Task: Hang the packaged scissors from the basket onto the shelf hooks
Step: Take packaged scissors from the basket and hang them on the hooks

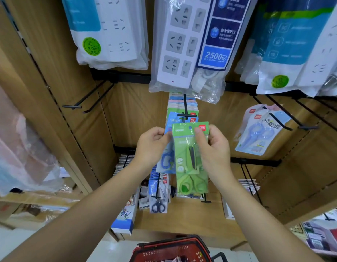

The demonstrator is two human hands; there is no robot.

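holding the green scissors pack (191, 157) just under the tip of the hook (185, 106). left hand (152, 146) pinches the header's left edge; right hand (214, 148) grips the right, thumb on card. next, likely: raise it, line header hole on tip, slide back against hung packs (174, 105). red basket (175, 246) below.
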